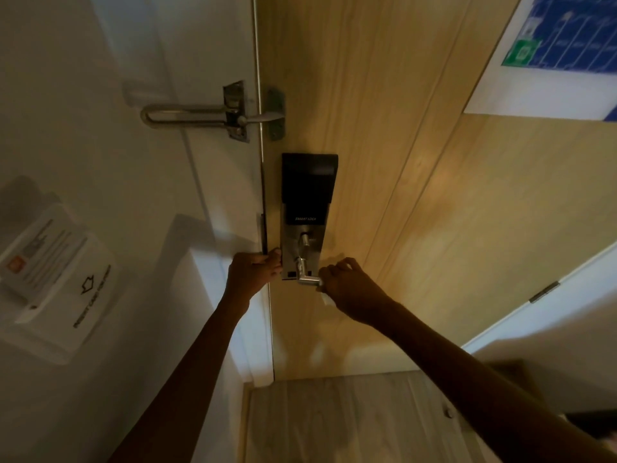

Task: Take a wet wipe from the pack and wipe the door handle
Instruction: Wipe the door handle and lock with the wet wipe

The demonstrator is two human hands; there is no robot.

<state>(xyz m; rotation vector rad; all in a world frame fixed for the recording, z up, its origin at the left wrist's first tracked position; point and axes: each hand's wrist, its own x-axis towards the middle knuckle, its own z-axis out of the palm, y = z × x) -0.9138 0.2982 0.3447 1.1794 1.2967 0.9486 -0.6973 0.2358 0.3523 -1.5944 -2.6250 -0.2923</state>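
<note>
A silver lever door handle (pixel 304 274) sticks out from the black and silver smart lock plate (pixel 305 202) on the wooden door (pixel 384 162). My right hand (pixel 347 289) is closed around the free end of the handle, with a white wet wipe (pixel 324 297) bunched in it; a small corner of the wipe shows below the fingers. My left hand (pixel 253 272) presses against the door's edge at the left side of the lock plate, fingers curled on it. The wipe pack is not in view.
A metal swing-bar door guard (pixel 213 116) spans the frame and door above the lock. A key-card holder with a printed notice (pixel 56 275) hangs on the white wall at left. A blue plan sheet (pixel 567 38) is fixed to the door's upper right. Wooden floor (pixel 334 419) lies below.
</note>
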